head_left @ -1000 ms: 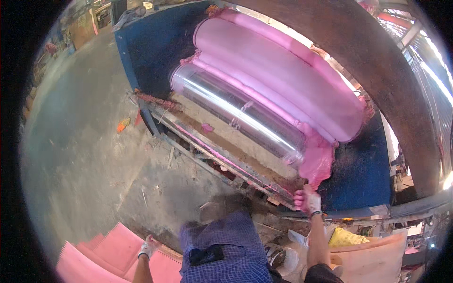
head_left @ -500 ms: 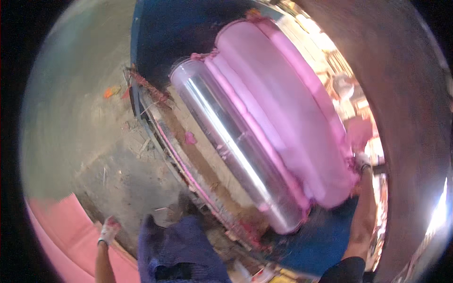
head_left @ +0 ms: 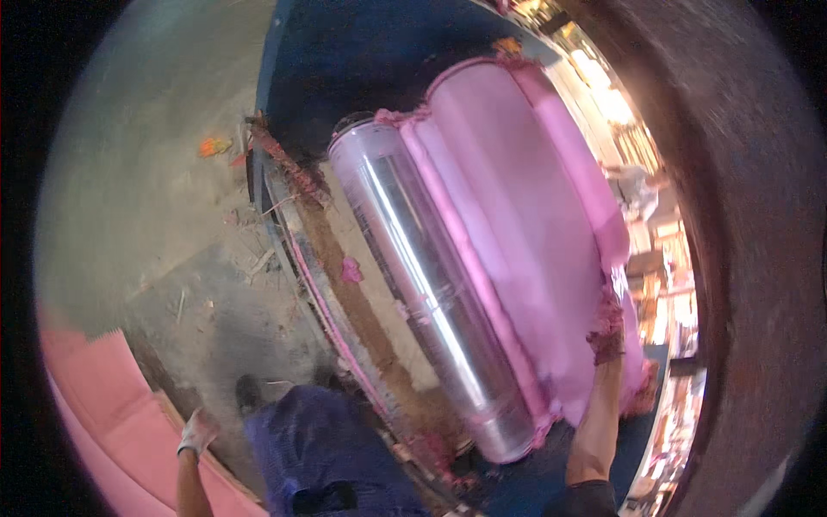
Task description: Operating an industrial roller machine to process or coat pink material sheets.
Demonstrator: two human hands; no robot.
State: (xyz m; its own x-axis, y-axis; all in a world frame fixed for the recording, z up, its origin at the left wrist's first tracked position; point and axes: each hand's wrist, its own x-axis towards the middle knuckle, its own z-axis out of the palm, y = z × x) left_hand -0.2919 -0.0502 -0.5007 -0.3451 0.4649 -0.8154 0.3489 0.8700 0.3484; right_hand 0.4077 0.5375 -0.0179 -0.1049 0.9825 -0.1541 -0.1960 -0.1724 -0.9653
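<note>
My right hand [head_left: 606, 336], smeared or covered with pink material, is closed on a ragged pink mass [head_left: 610, 302] against the large pink-coated roller [head_left: 521, 207]; its fingers are largely hidden. A shiny metal roller [head_left: 413, 267] lies alongside, with a pink band between the two. Below them runs a grimy ledge [head_left: 362, 327] with pink scraps. My left hand [head_left: 196, 431], in a white glove, hangs at lower left beside stacked pink sheets [head_left: 103, 388], fingers loosely bent and apart, holding nothing I can see.
A blue machine panel [head_left: 327, 60] flanks the rollers' far end, and a dark curved beam [head_left: 741, 258] fills the right side, with a bright, cluttered opening before it. The concrete floor [head_left: 155, 198] at left has debris and a small orange-yellow item [head_left: 213, 146].
The view has turned, so the rollers stand steeper. My right hand has moved from the metal roller's near end onto the pink roller, with pink material in it.
</note>
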